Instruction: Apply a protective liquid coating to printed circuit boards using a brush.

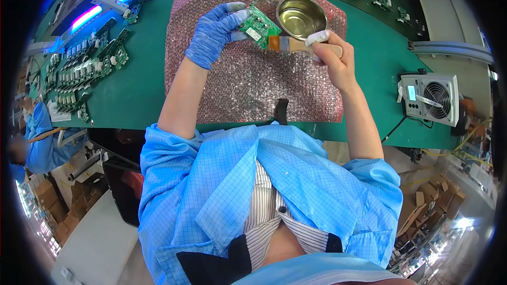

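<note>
Left hand (pixel 215 32), in a blue glove, pinches a small green circuit board (pixel 257 25) by its edge, held tilted above the pink bubble wrap sheet (pixel 248 84). Right hand (pixel 331 55), bare with white tape on fingertips, fingers closed round a wooden-handled brush (pixel 296 45); bristles touch the board's right edge. Round metal bowl (pixel 301 17) sits on the bubble wrap just behind the brush. All on the green desk (pixel 137 89). Rows of more green boards (pixel 84 68) lie far left on the desk. Small grey fan unit (pixel 430 97) stands at right. Another person's blue sleeve (pixel 39 137) at far left edge.
</note>
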`<state>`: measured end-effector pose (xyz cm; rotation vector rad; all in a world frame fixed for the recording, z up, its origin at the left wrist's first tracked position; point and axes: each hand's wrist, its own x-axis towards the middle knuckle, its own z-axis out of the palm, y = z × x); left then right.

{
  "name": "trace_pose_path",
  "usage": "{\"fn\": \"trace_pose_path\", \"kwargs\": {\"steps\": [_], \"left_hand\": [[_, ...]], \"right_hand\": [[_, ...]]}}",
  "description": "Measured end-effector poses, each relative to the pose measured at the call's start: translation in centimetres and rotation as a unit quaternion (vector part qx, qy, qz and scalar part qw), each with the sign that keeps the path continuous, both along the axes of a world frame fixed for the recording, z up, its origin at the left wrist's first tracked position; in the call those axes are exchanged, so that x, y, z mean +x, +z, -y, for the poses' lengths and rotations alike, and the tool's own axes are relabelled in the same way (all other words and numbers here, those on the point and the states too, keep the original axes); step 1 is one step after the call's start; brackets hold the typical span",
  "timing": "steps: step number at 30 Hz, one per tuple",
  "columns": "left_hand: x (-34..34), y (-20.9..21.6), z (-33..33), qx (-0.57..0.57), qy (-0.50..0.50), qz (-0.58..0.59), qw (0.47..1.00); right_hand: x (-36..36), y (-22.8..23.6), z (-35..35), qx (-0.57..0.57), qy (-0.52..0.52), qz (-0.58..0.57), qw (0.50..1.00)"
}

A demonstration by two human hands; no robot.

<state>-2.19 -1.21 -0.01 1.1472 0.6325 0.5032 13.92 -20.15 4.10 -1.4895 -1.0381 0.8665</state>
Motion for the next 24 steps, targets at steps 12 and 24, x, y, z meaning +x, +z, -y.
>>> {"fn": "trace_pose_path", "kwargs": {"steps": [12, 24], "left_hand": [[0.5, 0.3, 0.3, -0.03, 0.104, 0.053, 0.993], [1.6, 0.3, -3.2, -0.015, 0.177, 0.075, 0.981]], "right_hand": [[-2.6, -0.7, -1.7, 0.062, -0.161, -0.024, 0.985], [-0.7, -1.2, -2.9, 0.074, -0.151, 0.021, 0.986]]}}
